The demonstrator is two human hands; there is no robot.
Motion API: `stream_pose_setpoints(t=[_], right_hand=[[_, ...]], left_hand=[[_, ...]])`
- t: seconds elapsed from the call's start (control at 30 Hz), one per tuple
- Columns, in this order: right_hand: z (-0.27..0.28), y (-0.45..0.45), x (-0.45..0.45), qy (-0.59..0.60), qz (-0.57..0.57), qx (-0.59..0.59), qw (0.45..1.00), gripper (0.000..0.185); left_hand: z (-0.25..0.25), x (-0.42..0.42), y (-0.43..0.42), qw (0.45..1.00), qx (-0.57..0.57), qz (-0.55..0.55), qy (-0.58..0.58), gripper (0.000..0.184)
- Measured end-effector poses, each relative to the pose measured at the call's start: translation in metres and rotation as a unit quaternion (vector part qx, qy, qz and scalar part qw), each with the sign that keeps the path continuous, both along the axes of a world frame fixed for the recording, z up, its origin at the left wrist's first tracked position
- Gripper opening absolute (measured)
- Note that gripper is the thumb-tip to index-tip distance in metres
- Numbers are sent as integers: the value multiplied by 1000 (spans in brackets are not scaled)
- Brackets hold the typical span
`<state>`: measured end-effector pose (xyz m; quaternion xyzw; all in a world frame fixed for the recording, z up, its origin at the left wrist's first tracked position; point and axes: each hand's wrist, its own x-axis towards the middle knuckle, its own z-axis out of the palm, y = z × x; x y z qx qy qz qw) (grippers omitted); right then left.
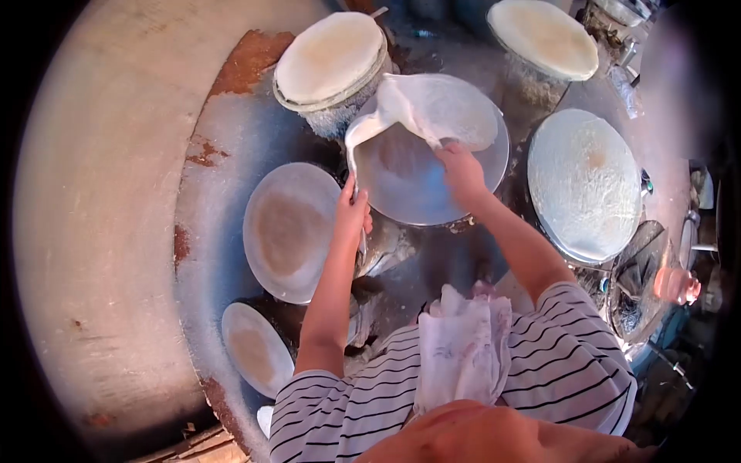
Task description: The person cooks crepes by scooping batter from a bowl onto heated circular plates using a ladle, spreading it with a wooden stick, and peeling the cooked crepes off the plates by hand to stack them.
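A thin white pancake sheet (451, 108) is partly lifted off a round metal griddle (409, 181) in front of me. Its far right part still lies on the plate, while the near edge is folded up and stretched between both hands. My left hand (353, 210), at the griddle's left rim, is closed on a narrow hanging end of the sheet. Over the right side of the plate, my right hand (465, 176) pinches the near edge. Bare grey metal with a brownish patch shows below the raised part.
More round griddles stand around: one bearing a pale sheet (330, 58) at back left, another pale-topped one (543, 38) at back right, a white-coated one (584, 185) at right. Brown-centred griddles (284, 231) (257, 349) are at left. A large curved surface (116, 216) fills the far left.
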<state>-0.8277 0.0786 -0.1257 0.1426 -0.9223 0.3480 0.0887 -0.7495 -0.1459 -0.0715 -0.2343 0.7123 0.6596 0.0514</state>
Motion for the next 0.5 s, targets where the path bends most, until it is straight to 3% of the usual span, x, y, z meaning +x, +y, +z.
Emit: stream_pose_setpoints(t=[0.17, 0.2, 0.23, 0.33, 0.37, 0.47, 0.5], right_hand=[[21, 57, 8, 24, 105, 8, 994, 27], [40, 84, 7, -34, 107, -15, 994, 25], [34, 106, -3, 52, 67, 21, 996, 25], [4, 123, -66, 15, 99, -24, 995, 29], [-5, 109, -73, 3, 145, -26, 989, 30], [-3, 67, -95, -24, 256, -32, 966, 28], [0, 64, -95, -21, 287, -30, 957, 28]], left_hand=[[13, 54, 5, 973, 207, 93, -44, 47], [12, 57, 9, 959, 262, 105, -41, 46], [14, 61, 15, 950, 286, 120, -37, 41], [15, 61, 37, 843, 504, 186, -12, 28], [8, 63, 43, 787, 591, 176, 22, 12], [11, 73, 75, 601, 782, 139, 88, 30], [17, 80, 86, 596, 780, 163, 95, 40]])
